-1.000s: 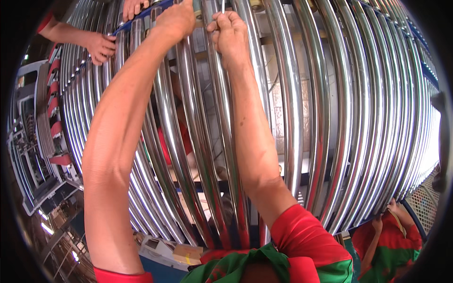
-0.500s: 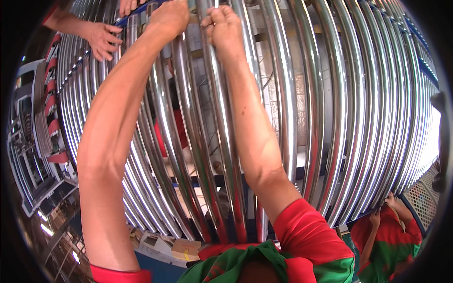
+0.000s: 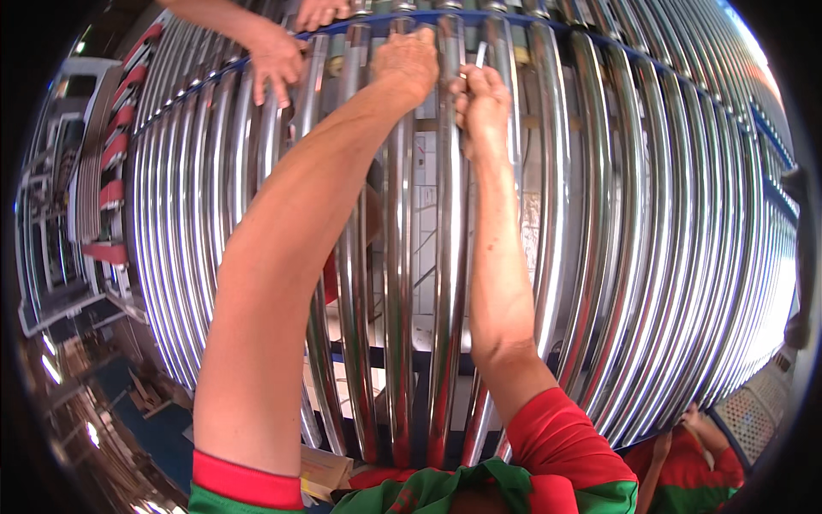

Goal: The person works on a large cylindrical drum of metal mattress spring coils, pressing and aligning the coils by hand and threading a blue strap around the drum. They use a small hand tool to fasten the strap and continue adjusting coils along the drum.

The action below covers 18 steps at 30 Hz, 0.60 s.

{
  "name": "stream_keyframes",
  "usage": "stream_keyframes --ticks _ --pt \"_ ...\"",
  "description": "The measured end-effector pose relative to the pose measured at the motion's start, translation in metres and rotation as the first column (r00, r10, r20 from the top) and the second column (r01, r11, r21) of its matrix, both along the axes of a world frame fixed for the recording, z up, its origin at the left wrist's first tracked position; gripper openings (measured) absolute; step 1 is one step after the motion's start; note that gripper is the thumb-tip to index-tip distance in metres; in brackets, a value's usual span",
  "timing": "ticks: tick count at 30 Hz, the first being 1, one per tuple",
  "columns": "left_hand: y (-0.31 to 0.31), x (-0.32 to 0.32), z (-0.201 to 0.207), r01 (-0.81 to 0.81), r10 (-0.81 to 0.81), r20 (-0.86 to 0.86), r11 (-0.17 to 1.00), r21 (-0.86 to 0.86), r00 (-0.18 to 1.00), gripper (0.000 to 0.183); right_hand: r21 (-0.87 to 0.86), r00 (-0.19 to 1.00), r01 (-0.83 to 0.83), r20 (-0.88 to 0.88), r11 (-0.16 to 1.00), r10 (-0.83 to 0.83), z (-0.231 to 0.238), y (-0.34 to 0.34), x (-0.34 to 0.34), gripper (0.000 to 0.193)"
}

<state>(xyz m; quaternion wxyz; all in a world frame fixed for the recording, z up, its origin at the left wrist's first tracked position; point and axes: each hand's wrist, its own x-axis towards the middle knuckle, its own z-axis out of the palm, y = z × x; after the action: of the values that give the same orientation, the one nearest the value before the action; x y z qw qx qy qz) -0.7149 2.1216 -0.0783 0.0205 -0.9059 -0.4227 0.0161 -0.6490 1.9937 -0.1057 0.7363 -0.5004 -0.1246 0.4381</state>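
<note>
Long shiny metal rollers (image 3: 449, 214) run side by side in front of me, their far ends at a blue frame rail (image 3: 556, 30). My left hand (image 3: 407, 64) is closed at the far end of one roller, near the rail; its fingertips and whatever they grip are hidden. Just to its right, my right hand (image 3: 485, 103) is closed with a thin, bright metal rod (image 3: 481, 55) sticking up out of its fingers. The other end of the rod is lost in the grip. Both forearms reach across above the rollers.
At far left, another person's hand (image 3: 276, 64) spreads over the rollers, with a second hand (image 3: 322, 11) by the rail. Someone in a red and green shirt (image 3: 693, 458) works at lower right, beside a perforated light crate (image 3: 753, 420). A machine with red parts (image 3: 111, 193) stands left.
My view has shifted, so the rollers, both my hands and the other person's hands sit farther right and lower. More of the blue rail shows. Both my hands remain closed near the roller ends.
</note>
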Motion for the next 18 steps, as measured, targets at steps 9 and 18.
stream_keyframes --ticks 9,18 --pt "0.035 -0.103 0.044 -0.149 0.137 0.433 0.989 -0.005 0.891 0.036 0.064 1.000 -0.021 0.014 0.998 0.020 -0.004 -0.001 0.003 0.018" --pt "0.077 -0.135 0.032 0.002 -0.002 -0.017 0.999 0.037 1.000 0.035 0.066 1.000 -0.014 0.008 0.998 0.014 -0.001 -0.001 0.002 0.018"
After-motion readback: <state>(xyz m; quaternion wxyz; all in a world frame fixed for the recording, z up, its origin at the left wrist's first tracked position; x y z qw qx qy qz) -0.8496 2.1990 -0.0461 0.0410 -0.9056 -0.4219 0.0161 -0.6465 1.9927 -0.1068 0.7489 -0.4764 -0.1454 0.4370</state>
